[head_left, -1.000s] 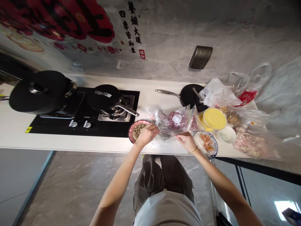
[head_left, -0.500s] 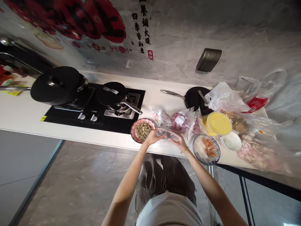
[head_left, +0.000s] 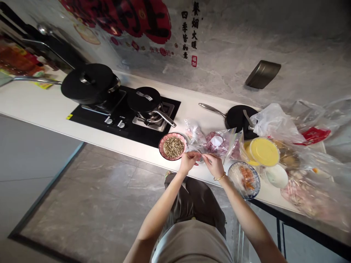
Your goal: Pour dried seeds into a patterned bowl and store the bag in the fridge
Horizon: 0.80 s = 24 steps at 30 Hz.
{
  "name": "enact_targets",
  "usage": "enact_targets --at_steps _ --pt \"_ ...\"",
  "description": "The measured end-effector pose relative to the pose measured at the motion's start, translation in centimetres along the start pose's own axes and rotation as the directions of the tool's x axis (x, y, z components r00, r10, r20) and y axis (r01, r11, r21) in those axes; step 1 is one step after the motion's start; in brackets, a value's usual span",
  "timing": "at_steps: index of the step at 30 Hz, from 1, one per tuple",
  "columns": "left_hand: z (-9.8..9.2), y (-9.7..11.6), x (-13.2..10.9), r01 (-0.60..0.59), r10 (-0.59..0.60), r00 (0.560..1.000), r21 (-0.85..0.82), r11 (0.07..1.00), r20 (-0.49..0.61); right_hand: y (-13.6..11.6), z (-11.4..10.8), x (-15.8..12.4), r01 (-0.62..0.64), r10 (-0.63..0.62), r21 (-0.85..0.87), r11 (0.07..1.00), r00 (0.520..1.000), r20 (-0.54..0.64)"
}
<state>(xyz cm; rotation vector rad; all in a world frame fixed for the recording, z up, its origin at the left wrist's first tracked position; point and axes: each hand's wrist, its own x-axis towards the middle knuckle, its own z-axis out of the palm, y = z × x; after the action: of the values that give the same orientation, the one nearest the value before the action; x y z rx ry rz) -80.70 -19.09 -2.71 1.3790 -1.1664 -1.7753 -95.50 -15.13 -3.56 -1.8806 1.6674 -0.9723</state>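
My left hand (head_left: 188, 163) and my right hand (head_left: 214, 166) are close together at the counter's front edge. Both have their fingers pinched on a clear plastic bag (head_left: 200, 159), which is mostly hidden behind them. Just left of my left hand sits a pink-rimmed bowl (head_left: 172, 146) of sliced brownish food. Beyond my hands lie a clear bag of pale contents (head_left: 194, 133) and a zip bag of dark red meat (head_left: 218, 143) with a white round label. Right of my right wrist is a blue-rimmed plate (head_left: 244, 180) under cling film, with orange pieces on it.
A large lidded black pot (head_left: 87, 84) and a smaller lidded pan (head_left: 144, 100) stand on the hob (head_left: 101, 118) at left. At right are a black frying pan (head_left: 238, 115), yellow-lidded tub (head_left: 264, 151), white bowl (head_left: 276, 176), and bagged pale pink meat (head_left: 304, 195).
My hands have drawn closer together, from spreading the clear plastic bag to pinching it with the fingertips. The view has turned, so the counter slants more.
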Motion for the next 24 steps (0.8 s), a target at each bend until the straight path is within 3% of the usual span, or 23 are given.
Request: enact_targets --at_steps 4,9,14,16,18,22,24 --pt "-0.9 0.0 -0.8 0.189 -0.17 0.977 -0.147 0.971 0.131 -0.9 -0.1 -0.5 -0.039 0.039 0.008 0.999 0.999 0.015" --pt "-1.1 -1.7 -1.0 0.074 -0.067 0.995 -0.097 0.992 0.08 -1.2 0.7 -0.8 -0.241 0.241 0.246 0.939 0.97 0.031" --pt "-1.0 -3.1 -0.5 -0.127 0.119 0.987 0.062 0.99 0.111 -0.5 1.7 -0.6 -0.521 0.519 0.571 0.634 0.834 0.186" --pt "-0.5 -3.2 -0.6 -0.183 0.173 0.982 0.149 0.972 0.076 -0.1 2.3 -0.5 -0.556 0.617 0.631 0.541 0.772 0.151" --pt "0.1 -3.3 -1.0 -0.201 0.197 0.98 0.204 0.958 0.041 0.4 2.9 -0.2 -0.542 0.673 0.659 0.521 0.736 0.074" --pt "0.4 -3.4 -2.0 -0.166 0.165 0.986 0.156 0.974 0.02 1.4 2.8 0.4 -0.469 0.642 0.624 0.625 0.763 -0.07" --pt "-0.6 -3.3 -2.2 -0.145 0.141 0.989 0.176 0.974 0.034 1.9 2.2 0.3 -0.414 0.549 0.609 0.676 0.835 -0.042"
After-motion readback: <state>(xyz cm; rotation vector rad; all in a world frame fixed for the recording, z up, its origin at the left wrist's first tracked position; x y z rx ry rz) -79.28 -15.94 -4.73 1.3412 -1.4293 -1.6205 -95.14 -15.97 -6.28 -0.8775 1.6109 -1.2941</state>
